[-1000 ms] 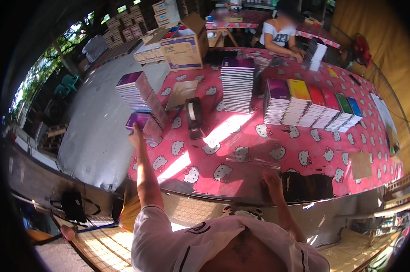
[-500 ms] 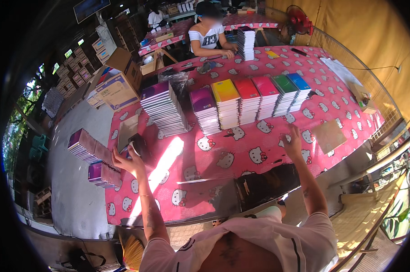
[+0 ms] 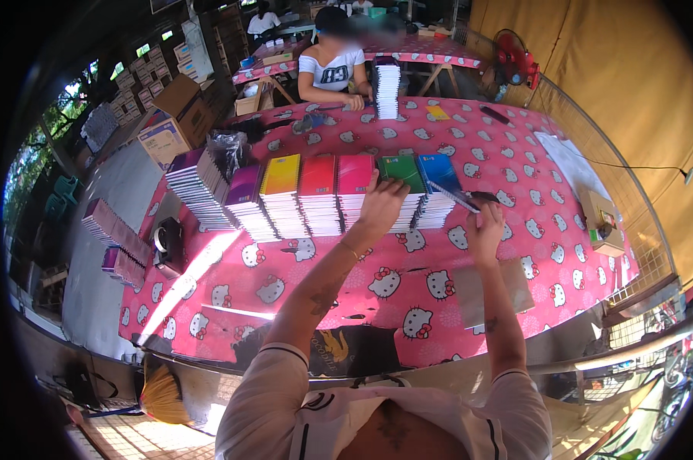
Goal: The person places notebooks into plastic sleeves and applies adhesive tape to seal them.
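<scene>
Pink table (image 3: 561, 230): left hand (image 3: 382, 203) on green notebook stack (image 3: 402, 175).

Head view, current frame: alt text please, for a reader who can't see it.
A person's left hand rests on the green notebook stack in a row of coloured spiral notebook stacks, while the right hand lifts a blue notebook beside it. The pink cartoon-cat tablecloth covers the table; another person sits opposite.
</scene>
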The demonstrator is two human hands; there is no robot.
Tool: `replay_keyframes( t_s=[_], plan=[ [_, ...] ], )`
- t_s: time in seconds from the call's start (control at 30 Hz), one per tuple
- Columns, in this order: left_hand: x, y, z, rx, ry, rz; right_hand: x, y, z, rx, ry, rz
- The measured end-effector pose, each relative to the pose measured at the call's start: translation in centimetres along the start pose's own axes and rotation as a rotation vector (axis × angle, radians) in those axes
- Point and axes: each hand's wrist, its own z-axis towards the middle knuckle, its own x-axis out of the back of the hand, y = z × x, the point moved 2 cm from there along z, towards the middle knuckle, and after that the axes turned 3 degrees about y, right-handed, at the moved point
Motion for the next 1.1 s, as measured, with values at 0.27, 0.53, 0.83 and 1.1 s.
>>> replay_keyframes(
  t_s=[0.27,0.53,0.83,1.1],
  plan=[
    [12.0,7.7,1.3,0.053,0.012,-0.066,-4.0,0.2,-16.6,0.063,-0.682,0.667],
    [4.3,10.3,-12.8,0.52,-0.436,-0.246,-8.3,-4.9,-7.6,-0.03,-0.551,0.552],
    [8.4,-10.1,-7.3,0.278,-0.187,0.22,-13.9,-15.2,0.0,0.274,-0.193,0.141],
    [14.6,1.1,-12.3,0.057,-0.001,-0.41,-4.1,-6.6,-19.7,0.026,-0.432,0.322]
  ],
)
